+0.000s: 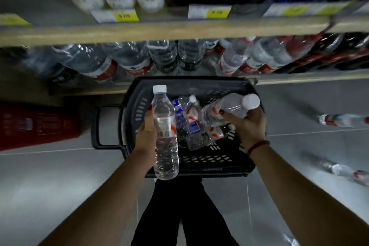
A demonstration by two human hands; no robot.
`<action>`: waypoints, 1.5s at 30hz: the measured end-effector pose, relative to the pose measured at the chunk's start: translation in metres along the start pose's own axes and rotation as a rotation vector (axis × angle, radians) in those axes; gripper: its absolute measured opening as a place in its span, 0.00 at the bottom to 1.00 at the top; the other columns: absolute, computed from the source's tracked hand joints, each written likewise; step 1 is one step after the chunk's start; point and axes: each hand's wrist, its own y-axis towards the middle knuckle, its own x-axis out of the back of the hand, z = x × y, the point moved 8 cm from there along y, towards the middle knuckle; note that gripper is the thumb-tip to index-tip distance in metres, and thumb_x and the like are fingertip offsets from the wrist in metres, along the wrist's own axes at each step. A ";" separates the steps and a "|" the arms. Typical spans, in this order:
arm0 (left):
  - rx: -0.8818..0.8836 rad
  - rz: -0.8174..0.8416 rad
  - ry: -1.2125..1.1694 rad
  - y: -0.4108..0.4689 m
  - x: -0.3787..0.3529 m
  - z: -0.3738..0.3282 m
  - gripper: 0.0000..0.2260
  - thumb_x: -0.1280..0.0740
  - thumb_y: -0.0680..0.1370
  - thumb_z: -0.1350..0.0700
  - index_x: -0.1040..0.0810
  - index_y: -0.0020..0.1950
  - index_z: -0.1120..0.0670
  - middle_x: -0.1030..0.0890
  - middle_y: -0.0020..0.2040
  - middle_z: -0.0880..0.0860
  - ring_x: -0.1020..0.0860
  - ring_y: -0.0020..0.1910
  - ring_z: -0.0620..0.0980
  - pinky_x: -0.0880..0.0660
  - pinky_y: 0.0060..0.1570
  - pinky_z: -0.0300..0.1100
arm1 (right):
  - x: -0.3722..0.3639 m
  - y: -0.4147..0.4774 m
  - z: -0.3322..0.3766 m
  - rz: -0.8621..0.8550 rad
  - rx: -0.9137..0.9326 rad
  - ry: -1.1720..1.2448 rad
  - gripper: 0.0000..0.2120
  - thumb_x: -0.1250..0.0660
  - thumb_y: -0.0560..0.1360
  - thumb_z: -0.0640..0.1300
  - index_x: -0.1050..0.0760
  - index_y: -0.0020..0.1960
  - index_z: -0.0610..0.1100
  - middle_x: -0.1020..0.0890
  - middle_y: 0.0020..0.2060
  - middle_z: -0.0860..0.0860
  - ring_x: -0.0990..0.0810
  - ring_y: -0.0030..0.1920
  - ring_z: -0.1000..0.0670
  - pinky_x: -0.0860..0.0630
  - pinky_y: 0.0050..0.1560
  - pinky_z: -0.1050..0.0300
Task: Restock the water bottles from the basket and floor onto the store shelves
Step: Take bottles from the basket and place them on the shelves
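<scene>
A black plastic basket point(215, 163) stands on the floor against the bottom shelf, with several small water bottles point(196, 138) lying inside it. My left hand point(146, 134) grips a tall clear water bottle point(165, 146) with a white cap, held upright over the basket's left side. My right hand point(246, 126) holds a second clear bottle point(227, 109) tilted over the basket's right side, its white cap pointing up and right. Two more bottles lie on the floor at the right, one point(343, 121) near the shelf and one point(339, 170) closer to me.
The bottom shelf point(299, 80) holds rows of water bottles point(235, 60) with red labels. The wooden shelf above point(139, 32) carries green-topped bottles, dark cartons and yellow price tags. A red box point(38, 126) sits on the floor left of the basket. My dark-clad legs stand below the basket.
</scene>
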 end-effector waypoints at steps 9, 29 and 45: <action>-0.159 -0.023 -0.108 -0.158 0.045 -0.112 0.18 0.42 0.76 0.34 0.24 0.49 0.46 0.21 0.46 0.48 0.22 0.44 0.48 0.26 0.53 0.48 | -0.031 -0.104 0.187 0.234 0.129 0.393 0.19 0.25 0.62 0.38 0.21 0.52 0.47 0.16 0.49 0.48 0.18 0.53 0.44 0.22 0.52 0.46; -0.543 -0.081 -0.308 -0.271 0.246 -0.279 0.36 0.37 0.65 0.29 0.21 0.57 0.58 0.21 0.51 0.66 0.20 0.41 0.60 0.22 0.46 0.56 | -0.187 -0.280 0.391 0.461 0.212 0.376 0.47 0.20 0.47 0.67 0.20 0.55 0.38 0.17 0.51 0.44 0.19 0.53 0.36 0.26 0.62 0.41; -0.529 -0.148 -0.375 -0.218 0.393 -0.278 0.31 0.36 0.67 0.26 0.23 0.60 0.47 0.19 0.58 0.58 0.21 0.57 0.62 0.24 0.55 0.63 | -0.304 -0.345 0.403 0.517 0.187 0.246 0.23 0.24 0.54 0.54 0.19 0.41 0.39 0.14 0.36 0.45 0.15 0.34 0.47 0.20 0.36 0.57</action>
